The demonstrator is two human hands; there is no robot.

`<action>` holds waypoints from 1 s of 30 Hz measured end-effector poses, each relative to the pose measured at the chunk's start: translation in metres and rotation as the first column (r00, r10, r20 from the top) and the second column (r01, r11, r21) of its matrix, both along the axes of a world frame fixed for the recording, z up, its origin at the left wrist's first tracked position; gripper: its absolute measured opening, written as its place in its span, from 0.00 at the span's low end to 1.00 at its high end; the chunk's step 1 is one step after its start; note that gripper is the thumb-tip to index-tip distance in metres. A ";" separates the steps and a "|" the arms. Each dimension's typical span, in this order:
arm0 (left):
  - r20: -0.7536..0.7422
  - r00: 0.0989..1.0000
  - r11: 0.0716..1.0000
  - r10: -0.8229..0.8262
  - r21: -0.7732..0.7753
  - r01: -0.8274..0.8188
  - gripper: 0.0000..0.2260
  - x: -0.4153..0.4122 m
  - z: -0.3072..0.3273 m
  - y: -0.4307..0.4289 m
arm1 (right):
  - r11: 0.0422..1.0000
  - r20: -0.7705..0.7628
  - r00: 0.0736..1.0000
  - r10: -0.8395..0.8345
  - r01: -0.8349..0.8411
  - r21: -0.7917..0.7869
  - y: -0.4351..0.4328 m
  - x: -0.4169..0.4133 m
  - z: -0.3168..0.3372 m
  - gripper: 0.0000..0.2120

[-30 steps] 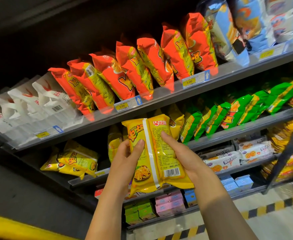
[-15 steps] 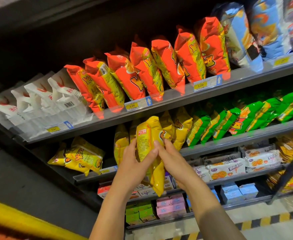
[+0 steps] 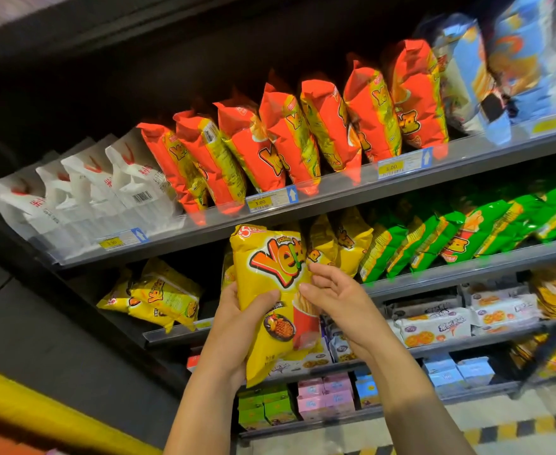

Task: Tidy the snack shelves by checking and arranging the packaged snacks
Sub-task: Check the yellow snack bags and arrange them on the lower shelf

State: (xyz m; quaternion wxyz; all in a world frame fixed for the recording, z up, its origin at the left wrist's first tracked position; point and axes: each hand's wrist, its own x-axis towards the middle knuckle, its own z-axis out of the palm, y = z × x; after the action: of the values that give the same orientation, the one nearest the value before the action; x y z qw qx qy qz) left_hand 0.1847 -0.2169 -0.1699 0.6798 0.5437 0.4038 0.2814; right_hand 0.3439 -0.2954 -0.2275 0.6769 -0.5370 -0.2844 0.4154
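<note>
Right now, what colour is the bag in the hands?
The bag is yellow; head view.

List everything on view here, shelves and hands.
Held bag: one, yellow, before the second shelf.
Orange bags: seven, upper shelf, middle.
White bags: several, upper shelf, left.
Blue bags: blurred, upper shelf, right.
Yellow bags: several, second shelf, left.
Green bags: several, second shelf, right.
Biscuit packs: several, white, third shelf.
Small boxes: green, pink, blue, lowest shelf.
Price tags: yellow, shelf edges.
Left hand: grips the held bag.
Right hand: touches its right edge.
</note>
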 end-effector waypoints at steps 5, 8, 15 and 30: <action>0.031 0.991 0.991 -0.131 -0.004 0.131 0.26 -0.009 -0.004 0.007 | 0.969 -0.169 0.955 0.244 -0.233 0.082 -0.005 0.000 -0.003 0.27; 0.012 0.983 0.983 -0.185 -0.003 0.185 0.23 -0.014 -0.007 0.012 | 0.972 -0.132 0.965 0.228 -0.218 0.089 -0.006 0.001 -0.004 0.27; -0.047 0.978 0.970 -0.203 0.128 0.208 0.25 -0.025 -0.011 0.022 | 0.985 0.001 0.987 0.158 -0.158 0.071 -0.006 0.002 -0.006 0.32; -0.020 0.976 0.959 -0.218 0.182 0.218 0.26 -0.023 -0.013 0.021 | 0.984 0.109 0.982 0.157 -0.164 0.064 -0.009 0.008 -0.006 0.30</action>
State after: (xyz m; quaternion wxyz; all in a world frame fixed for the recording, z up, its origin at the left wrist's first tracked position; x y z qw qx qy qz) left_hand 0.1612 -0.1963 -0.1831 0.6538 0.6452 0.3137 0.2406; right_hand 0.3519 -0.3040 -0.2336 0.6448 -0.5079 -0.3764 0.4297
